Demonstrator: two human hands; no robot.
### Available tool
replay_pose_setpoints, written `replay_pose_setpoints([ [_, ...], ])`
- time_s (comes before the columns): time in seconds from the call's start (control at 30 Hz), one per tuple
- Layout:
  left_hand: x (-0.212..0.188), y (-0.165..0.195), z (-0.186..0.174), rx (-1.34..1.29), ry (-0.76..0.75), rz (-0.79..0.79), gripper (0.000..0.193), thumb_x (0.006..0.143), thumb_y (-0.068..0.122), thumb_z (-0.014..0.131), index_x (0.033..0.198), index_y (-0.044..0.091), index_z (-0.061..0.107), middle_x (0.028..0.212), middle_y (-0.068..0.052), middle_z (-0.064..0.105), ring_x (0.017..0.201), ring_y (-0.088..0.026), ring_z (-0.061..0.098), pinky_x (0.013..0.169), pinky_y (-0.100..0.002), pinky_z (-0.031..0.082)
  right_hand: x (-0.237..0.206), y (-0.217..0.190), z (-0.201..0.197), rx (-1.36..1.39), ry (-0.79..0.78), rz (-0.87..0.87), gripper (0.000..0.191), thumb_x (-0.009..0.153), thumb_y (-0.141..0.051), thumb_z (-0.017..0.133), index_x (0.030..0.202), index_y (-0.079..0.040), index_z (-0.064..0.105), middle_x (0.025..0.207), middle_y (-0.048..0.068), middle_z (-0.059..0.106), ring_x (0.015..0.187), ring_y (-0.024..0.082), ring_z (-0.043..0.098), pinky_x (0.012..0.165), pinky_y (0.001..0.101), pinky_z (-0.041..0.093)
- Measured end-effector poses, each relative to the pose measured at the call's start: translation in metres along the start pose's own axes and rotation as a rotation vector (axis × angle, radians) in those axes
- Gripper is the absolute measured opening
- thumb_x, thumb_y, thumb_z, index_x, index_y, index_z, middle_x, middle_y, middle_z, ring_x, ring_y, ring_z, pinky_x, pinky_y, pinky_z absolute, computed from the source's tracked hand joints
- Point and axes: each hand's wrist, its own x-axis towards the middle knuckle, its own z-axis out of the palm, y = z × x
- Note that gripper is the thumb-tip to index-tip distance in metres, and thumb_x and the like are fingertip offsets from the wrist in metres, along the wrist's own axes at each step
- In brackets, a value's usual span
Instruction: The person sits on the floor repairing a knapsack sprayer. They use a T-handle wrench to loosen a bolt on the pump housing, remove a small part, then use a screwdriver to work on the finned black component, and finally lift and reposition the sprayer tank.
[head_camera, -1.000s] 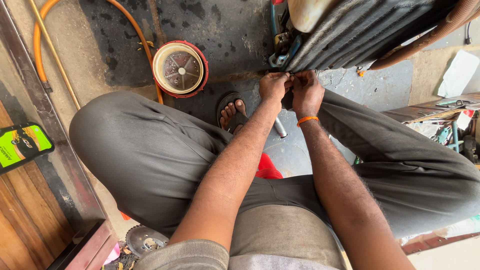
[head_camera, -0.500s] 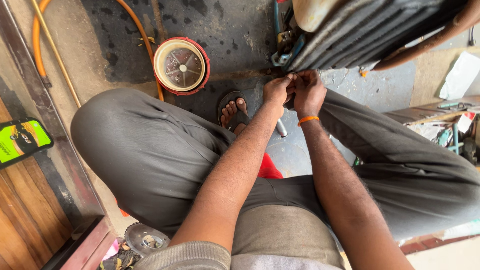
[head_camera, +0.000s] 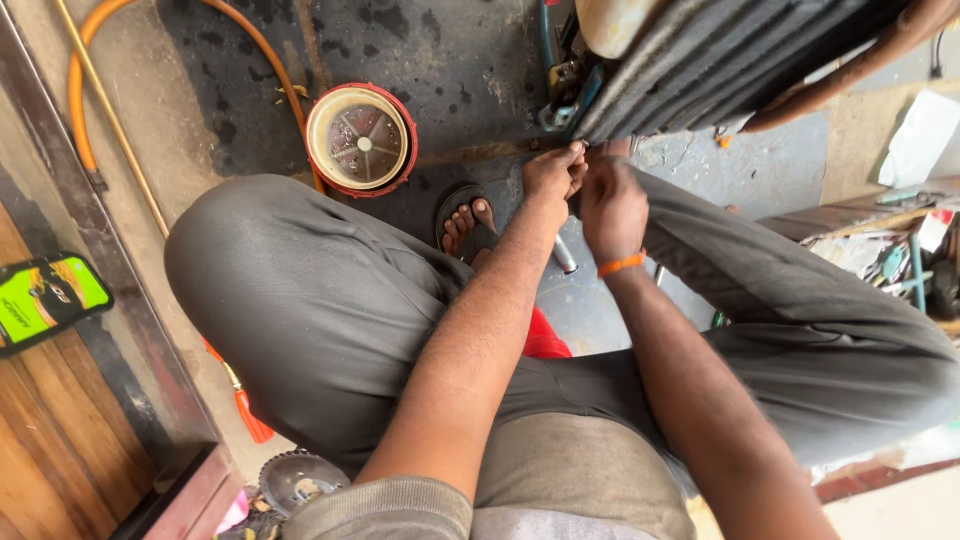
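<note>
Head camera looks straight down at us seated low over a stained concrete floor (head_camera: 460, 60), knees spread wide so both forearms can reach out between them to the work. Our left hand (head_camera: 552, 172) and right hand (head_camera: 612, 205) meet just below the lower edge of a dark finned panel (head_camera: 720, 60), which leans across the upper right; the fingers of both hands are bunched together and pressed against each other at that edge, pinching something too small for us to make out, so we cannot tell what, if anything, they grip. Holding the two hands this close suggests fine work on a small part, one hand likely steadying while the other works. An orange band (head_camera: 620, 264) circles the right wrist. Blue fittings (head_camera: 565, 100) sit at the panel's corner, just above the fingertips. A sandalled foot (head_camera: 465, 222) rests on the floor beside the left hand, tucked in so the body stays near the panel. A short metal rod (head_camera: 565, 257) lies on the floor under the wrists, within easy reach. Further left stands a round red-rimmed part (head_camera: 362, 140), set apart from the hands, with an orange hose (head_camera: 255, 45) curving past it. A green and black packet (head_camera: 45, 300) lies on wooden boards at the far left, and a toothed disc (head_camera: 300, 480) sits near our left hip.
</note>
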Motion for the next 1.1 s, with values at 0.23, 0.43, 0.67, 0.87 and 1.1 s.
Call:
replay_pose_setpoints([
  [0.23,0.001,-0.005,-0.001,-0.070,-0.125,0.011,0.021,0.091,0.026,0.077,0.104,0.008,0.076,0.095,-0.002,0.073,0.085,-0.016,0.070,0.080,-0.032,0.059,-0.054,0.017,0.019,-0.521,-0.734,0.135,0.057,0.090,-0.043,0.067,0.127,0.000,0.054,0.112,0.025,0.069,0.096,0.041,0.070,0.081,0.0507,0.057],
  [0.43,-0.002,-0.008,0.002,-0.061,-0.087,0.070,0.023,0.090,0.024,0.080,0.104,0.006,0.075,0.095,-0.004,0.074,0.085,-0.018,0.070,0.081,-0.034,0.059,-0.052,0.026,0.031,-0.483,-0.753,0.141,0.041,0.102,-0.031,0.059,0.133,-0.004,0.055,0.113,0.024,0.072,0.099,0.041,0.072,0.086,0.0525,0.057],
  [0.67,-0.002,-0.005,-0.005,-0.016,-0.207,0.094,0.027,0.089,0.028,0.079,0.106,0.007,0.076,0.094,-0.003,0.075,0.085,-0.016,0.071,0.082,-0.031,0.059,-0.043,0.043,-0.008,0.224,-0.921,0.722,0.027,0.090,-0.021,0.066,0.109,-0.002,0.062,0.090,0.015,0.075,0.074,0.022,0.074,0.067,0.0393,0.061],
  [0.87,-0.004,-0.010,-0.005,0.032,-0.195,0.123,0.026,0.092,0.030,0.079,0.108,0.009,0.077,0.097,0.000,0.075,0.084,-0.011,0.067,0.079,-0.028,0.052,-0.049,0.050,-0.039,0.216,-0.665,0.643,0.028,0.094,-0.028,0.059,0.109,-0.005,0.063,0.083,0.017,0.073,0.071,0.026,0.073,0.067,0.0391,0.059],
  [1.1,-0.008,-0.007,-0.003,0.017,-0.210,0.041,0.024,0.093,0.030,0.077,0.107,0.011,0.078,0.097,0.001,0.076,0.084,-0.009,0.067,0.081,-0.026,0.058,-0.038,0.052,-0.030,0.035,-0.362,0.460,0.043,0.090,-0.036,0.065,0.114,-0.001,0.060,0.095,0.029,0.070,0.095,0.048,0.068,0.083,0.0521,0.052],
])
